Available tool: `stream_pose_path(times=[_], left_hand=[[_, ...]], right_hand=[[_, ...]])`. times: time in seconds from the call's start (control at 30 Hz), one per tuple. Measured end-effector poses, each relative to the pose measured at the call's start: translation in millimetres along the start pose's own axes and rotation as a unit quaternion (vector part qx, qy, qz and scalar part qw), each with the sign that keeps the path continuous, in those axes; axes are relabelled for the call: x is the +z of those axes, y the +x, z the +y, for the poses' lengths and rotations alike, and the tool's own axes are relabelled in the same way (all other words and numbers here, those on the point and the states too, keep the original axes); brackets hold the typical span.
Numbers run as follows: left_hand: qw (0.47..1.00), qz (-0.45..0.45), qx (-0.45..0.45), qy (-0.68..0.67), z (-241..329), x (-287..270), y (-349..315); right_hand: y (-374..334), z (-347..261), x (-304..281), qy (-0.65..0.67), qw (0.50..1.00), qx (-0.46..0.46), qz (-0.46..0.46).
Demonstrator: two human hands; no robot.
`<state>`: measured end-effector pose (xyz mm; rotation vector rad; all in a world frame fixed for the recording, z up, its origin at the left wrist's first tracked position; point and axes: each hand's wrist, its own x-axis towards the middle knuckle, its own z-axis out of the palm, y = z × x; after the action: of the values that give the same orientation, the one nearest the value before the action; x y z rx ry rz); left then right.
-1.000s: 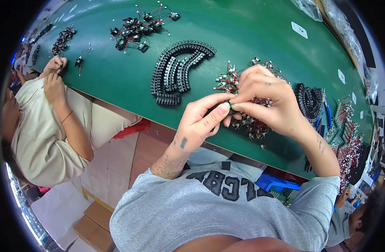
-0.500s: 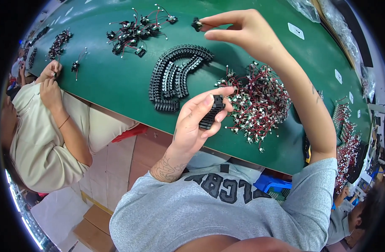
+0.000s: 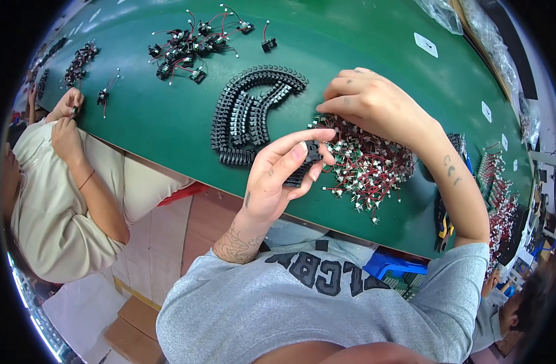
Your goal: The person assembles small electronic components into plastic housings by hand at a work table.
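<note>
My left hand (image 3: 269,179) is closed round a short stack of black plastic housings (image 3: 303,164), held just above the table's near edge. My right hand (image 3: 375,103) reaches over the far left side of a heap of red-and-black wires with white connectors (image 3: 366,176). Its fingers bend down at the heap, and what lies between the fingertips is hidden. Left of my hands stand curved rows of black housings (image 3: 220,115) on the green table (image 3: 351,36). Farther off lies a single black housing with a red wire (image 3: 269,45).
A loose pile of wired black housings (image 3: 190,48) lies at the far left. At left a co-worker's hands (image 3: 68,112) hold a small part by the table edge. Yellow-and-black pliers (image 3: 443,224) lie near my right elbow. A blue bin (image 3: 390,267) sits below the edge.
My right hand has let go of the wired black housing, which now lies on the far table, and has come back to the wire heap. My left hand keeps its hold.
</note>
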<state>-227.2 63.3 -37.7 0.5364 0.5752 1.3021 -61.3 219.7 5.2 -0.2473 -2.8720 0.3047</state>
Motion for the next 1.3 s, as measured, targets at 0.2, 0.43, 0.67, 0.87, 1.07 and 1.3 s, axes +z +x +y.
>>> stream_pose_path(times=[0.2,0.43,0.67,0.87,1.07,1.3], left_hand=[[0.999,-0.005,0.022,0.030,3.5,3.6,-3.7],[0.991,0.034,0.088,0.098,-0.9,19.8,-3.5],[0.990,0.020,0.105,0.095,-8.9,26.9,-5.4],[0.994,0.022,0.097,0.051,-15.6,34.0,-8.2],[0.983,0.037,0.110,0.142,-19.1,36.7,-12.7],[0.901,0.091,0.237,0.353,-21.2,41.3,-10.9]], right_hand=[[-6.5,-25.7,-26.5,0.091,0.989,0.090,0.072],[-25.0,-57.5,-31.9,0.428,0.838,0.299,0.160],[-36.6,-75.5,-20.5,0.522,0.776,0.267,0.232],[-40.5,-84.4,-21.9,0.488,0.800,0.258,0.236],[-45.8,-87.6,-15.2,0.478,0.800,0.269,0.243],[-45.3,-91.0,-15.6,0.417,0.841,0.243,0.244]])
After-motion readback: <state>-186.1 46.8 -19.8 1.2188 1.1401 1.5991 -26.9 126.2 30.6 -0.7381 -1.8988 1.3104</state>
